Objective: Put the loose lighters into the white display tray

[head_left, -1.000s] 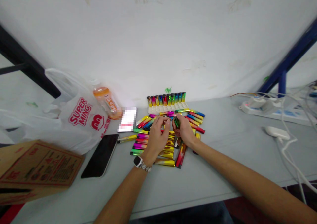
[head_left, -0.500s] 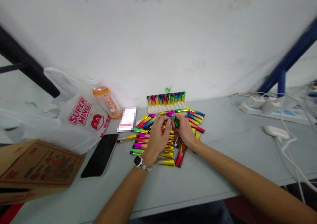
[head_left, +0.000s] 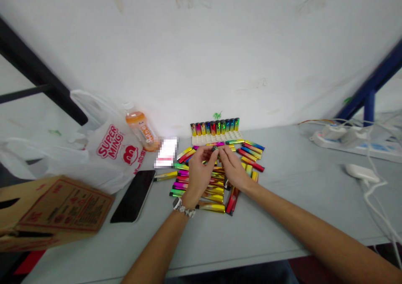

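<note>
My left hand (head_left: 201,169) and my right hand (head_left: 233,166) meet over a spread of shiny cigarette lighters. Between their fingertips is a lighter (head_left: 215,148), of which only a small dark green end shows; my fingers hide the rest. Both hands are closed on it. Loose lighters in yellow, red, blue, green and magenta lie around and beneath the hands, such as a yellow one (head_left: 211,207) near the left wrist. Behind the hands, a row of upright lighters (head_left: 213,127) stands in the back of a white holder with holes (head_left: 201,140).
To the left are a black phone (head_left: 133,196), a cardboard box (head_left: 65,206), a white plastic bag (head_left: 103,162), an orange drink bottle (head_left: 143,131) and a blurred white card (head_left: 166,152). A power strip (head_left: 361,143) and a white adapter with cables (head_left: 362,173) lie at right.
The green lighter has turned in my fingers and shows less now. My right hand's fingers have straightened alongside it. The whole view has shifted slightly, with things appearing further right.
</note>
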Demonstrator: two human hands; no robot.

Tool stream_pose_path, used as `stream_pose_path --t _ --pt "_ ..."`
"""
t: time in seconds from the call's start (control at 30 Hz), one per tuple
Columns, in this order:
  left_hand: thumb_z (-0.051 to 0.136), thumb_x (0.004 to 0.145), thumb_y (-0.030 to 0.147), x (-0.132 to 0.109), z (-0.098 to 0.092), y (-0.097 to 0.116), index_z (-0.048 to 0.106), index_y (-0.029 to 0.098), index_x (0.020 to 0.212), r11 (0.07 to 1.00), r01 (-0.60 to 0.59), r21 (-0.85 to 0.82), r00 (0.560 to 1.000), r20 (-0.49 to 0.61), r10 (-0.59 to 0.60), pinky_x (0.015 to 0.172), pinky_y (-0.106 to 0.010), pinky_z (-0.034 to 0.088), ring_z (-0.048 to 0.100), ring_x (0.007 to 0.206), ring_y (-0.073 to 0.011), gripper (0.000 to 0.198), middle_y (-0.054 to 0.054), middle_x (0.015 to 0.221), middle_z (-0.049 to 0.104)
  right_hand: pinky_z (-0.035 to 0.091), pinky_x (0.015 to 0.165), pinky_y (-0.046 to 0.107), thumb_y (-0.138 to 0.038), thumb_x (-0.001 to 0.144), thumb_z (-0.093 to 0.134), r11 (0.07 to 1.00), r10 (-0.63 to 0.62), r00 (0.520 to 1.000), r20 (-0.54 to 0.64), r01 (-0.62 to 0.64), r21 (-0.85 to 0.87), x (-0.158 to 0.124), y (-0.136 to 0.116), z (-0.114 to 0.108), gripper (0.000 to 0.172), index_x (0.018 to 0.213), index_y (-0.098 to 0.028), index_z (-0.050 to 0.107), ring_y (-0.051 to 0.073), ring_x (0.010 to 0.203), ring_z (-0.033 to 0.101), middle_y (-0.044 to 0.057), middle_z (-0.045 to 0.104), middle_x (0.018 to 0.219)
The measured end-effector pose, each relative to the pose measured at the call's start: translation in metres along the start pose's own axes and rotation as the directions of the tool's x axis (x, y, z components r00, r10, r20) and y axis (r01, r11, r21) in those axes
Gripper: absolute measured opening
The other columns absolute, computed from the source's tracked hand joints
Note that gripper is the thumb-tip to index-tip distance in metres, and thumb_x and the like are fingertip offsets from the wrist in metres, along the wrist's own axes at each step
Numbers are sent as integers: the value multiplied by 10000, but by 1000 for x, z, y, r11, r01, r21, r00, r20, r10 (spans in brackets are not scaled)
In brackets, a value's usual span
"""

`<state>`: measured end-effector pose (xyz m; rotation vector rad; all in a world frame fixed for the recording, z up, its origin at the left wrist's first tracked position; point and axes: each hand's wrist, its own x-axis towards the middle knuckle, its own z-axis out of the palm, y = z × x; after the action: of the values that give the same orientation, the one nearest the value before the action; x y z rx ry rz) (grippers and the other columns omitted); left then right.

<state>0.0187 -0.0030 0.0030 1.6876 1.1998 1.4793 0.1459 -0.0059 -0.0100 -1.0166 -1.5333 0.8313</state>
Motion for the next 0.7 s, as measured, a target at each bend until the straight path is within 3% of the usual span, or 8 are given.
stream_pose_path --t 0.1,0.2,0.3,0.47,0.7 --pt "656 872 380 13 -7 -1 642 179 975 1000 -4 -26 999 51 6 787 -292 555 676 846 -162 227 -49 915 711 435 953 346 -405 993 407 1000 -26 999 30 27 -16 2 -1 -4 301 1157 -215 573 193 1062 577 66 633 1136" --pt "632 885 366 39 -18 0 629 186 993 998 -67 10 994 87 66 750 -291 569 675 830 -157 210 -49 914 708 460 916 337 -403 963 477 999 3 1000 -19 -4 -54 6 0 -10 325 1202 -212 585 199 1079 583 81 627 1202" --pt "635 873 293 72 -25 -1 621 191 1013 988 -128 84 983 141 115 728 -290 577 675 831 -157 174 -52 915 706 474 840 325 -414 940 506 996 35 997 -73 -40 -78 12 3 -18 280 1072 -203 632 203 1000 609 73 664 1114" --pt "597 858 189 118 -24 -17 647 178 1038 957 -239 165 945 265 191 873 -334 560 680 879 -155 187 -61 974 723 469 759 309 -398 929 500 996 52 998 -29 -54 -77 18 11 -23 253 922 -186 638 178 787 630 31 681 833" --pt "589 839 167 145 -17 -44 697 156 1013 913 -299 277 913 363 189 810 -324 536 664 785 -167 206 -38 832 719 450 692 278 -341 930 489 987 22 1000 19 -19 -157 15 4 -23 230 941 -181 653 153 694 608 -2 643 720"
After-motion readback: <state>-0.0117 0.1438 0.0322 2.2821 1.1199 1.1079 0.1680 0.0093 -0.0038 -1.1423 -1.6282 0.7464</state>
